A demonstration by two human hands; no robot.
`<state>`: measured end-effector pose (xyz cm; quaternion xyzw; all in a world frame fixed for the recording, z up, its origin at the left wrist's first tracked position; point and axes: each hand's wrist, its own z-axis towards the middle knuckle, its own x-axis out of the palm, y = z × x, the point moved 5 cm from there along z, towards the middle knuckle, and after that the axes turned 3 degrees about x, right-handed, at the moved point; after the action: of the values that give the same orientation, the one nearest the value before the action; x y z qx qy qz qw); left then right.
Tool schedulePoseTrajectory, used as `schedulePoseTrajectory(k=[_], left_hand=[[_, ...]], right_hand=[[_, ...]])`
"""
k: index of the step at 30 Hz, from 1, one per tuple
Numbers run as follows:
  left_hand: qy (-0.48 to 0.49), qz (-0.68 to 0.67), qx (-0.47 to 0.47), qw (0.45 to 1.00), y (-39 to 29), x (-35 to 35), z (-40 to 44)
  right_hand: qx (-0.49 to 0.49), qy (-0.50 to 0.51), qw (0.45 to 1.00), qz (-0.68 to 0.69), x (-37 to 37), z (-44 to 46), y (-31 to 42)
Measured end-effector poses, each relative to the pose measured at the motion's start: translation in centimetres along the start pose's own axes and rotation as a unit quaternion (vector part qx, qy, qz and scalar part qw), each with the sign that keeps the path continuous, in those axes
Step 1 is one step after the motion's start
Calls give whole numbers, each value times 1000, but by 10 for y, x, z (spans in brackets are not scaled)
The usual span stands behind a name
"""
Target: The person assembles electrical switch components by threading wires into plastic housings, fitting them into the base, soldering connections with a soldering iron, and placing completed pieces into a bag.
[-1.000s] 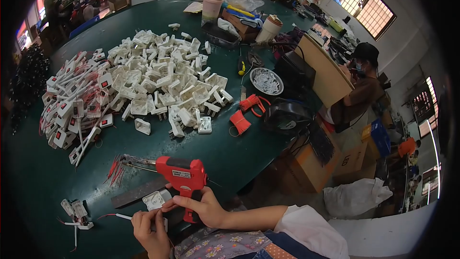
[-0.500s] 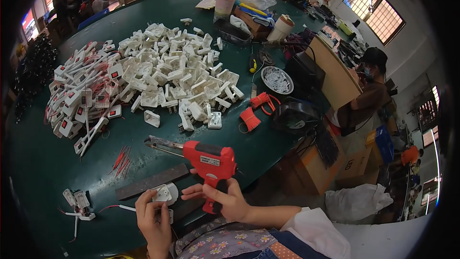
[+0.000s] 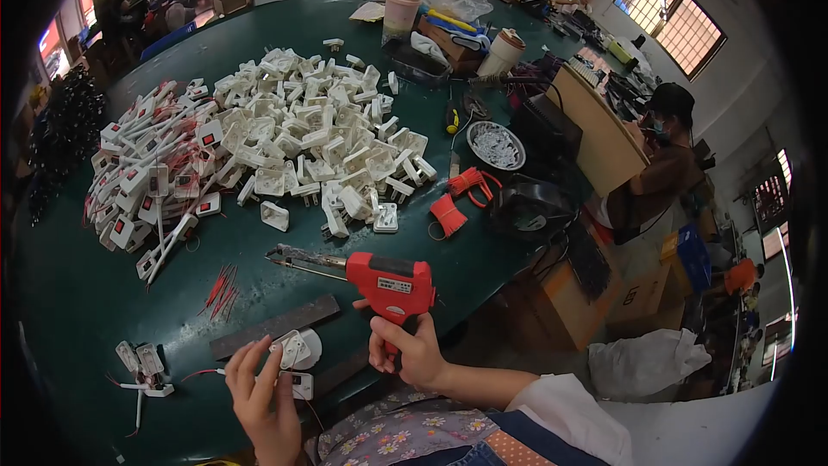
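Note:
My right hand (image 3: 414, 352) grips the handle of a red soldering gun (image 3: 392, 283), its long metal tip (image 3: 297, 255) pointing left over the table. Low at the front, my left hand (image 3: 263, 401) has its fingers apart, with the fingertips at the edge of a small white plastic housing (image 3: 294, 349). That housing lies against a round white piece (image 3: 310, 347). Beside my left thumb is another white part (image 3: 302, 386), and a thin dark wire runs down from there. Whether the fingertips press on the housing is hard to see.
A dark flat bar (image 3: 276, 325) lies behind my left hand. Red wire pieces (image 3: 222, 292), a large heap of white housings (image 3: 302, 129) and wired switch units (image 3: 142, 181) spread beyond. Assembled parts (image 3: 145, 371) sit left. A metal bowl (image 3: 496, 146) stands right. A co-worker (image 3: 660, 160) sits there.
My left fingers have loosened and spread from the housing, and the hand has shifted slightly left. The soldering gun has moved a little right, with my right fingers now wrapped round its handle.

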<state>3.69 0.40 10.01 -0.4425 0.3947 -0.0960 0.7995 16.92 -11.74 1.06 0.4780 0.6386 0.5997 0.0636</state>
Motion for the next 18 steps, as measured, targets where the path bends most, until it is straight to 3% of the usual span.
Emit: schedulePoseTrajectory(k=[2, 3, 5, 7, 10, 18], left_hand=[[-10, -144, 0, 989, -23, -19, 18], [-6, -271, 43, 962, -19, -29, 31], [30, -536, 112, 836, -20, -43, 63], [59, -652, 104, 749, -61, -43, 94], [197, -642, 131, 730, -100, -35, 107], [246, -643, 136, 713, -110, -18, 120]], right_hand=[[0, -4, 1000, -4, -1, 4, 0], [1, -7, 1000, -3, -3, 6, 0], [-5, -1, 1000, 10, -4, 10, -1], [-15, -1, 999, 33, -6, 13, -8], [-12, 18, 996, 85, -10, 12, -14], [-4, 32, 994, 100, -13, 14, -14]])
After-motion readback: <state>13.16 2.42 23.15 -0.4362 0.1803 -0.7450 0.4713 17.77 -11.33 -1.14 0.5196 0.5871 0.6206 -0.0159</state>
